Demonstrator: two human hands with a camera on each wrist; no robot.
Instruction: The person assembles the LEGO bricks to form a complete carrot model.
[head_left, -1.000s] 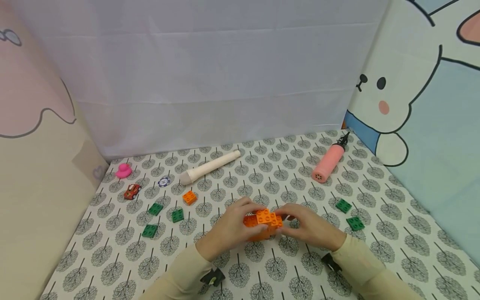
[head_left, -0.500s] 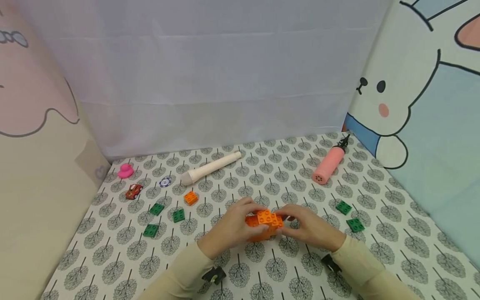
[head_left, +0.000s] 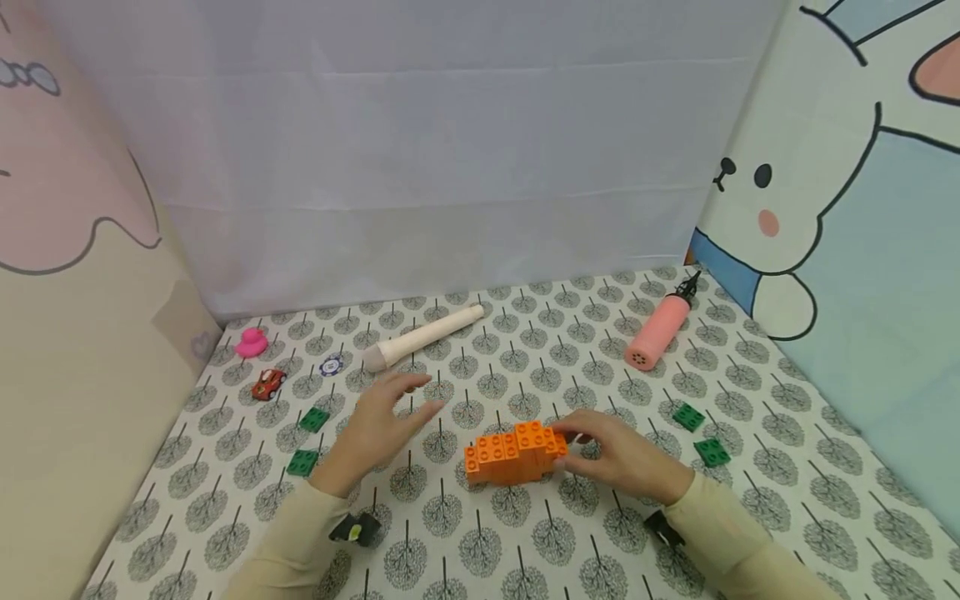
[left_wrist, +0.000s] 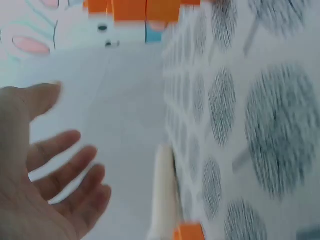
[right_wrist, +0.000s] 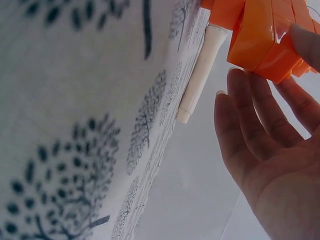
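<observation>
A stepped build of orange toy bricks point(head_left: 517, 457) stands near the middle of the table. At its right end, my right hand point(head_left: 613, 454) pinches it between thumb and fingers; the right wrist view shows the thumb point(right_wrist: 307, 47) on one side of the build and fingertips on the other. My left hand point(head_left: 375, 429) is apart from the build, off to its left, thumb and fingers spread around nothing. In the left wrist view, a loose orange brick point(left_wrist: 190, 231) lies past the fingers; in the head view that hand hides most of it.
Green bricks lie at left, one point(head_left: 303, 462) nearer and one point(head_left: 313, 419) farther, and two more point(head_left: 711, 452) at right. Farther back are a white stick point(head_left: 423, 337), a pink pump point(head_left: 660, 331), a toy car point(head_left: 268, 384), a pink duck point(head_left: 251, 342) and a round chip point(head_left: 331, 365).
My left hand has let go of the orange build and moved left, towards the loose orange brick. The right hand keeps its grip in the same place.
</observation>
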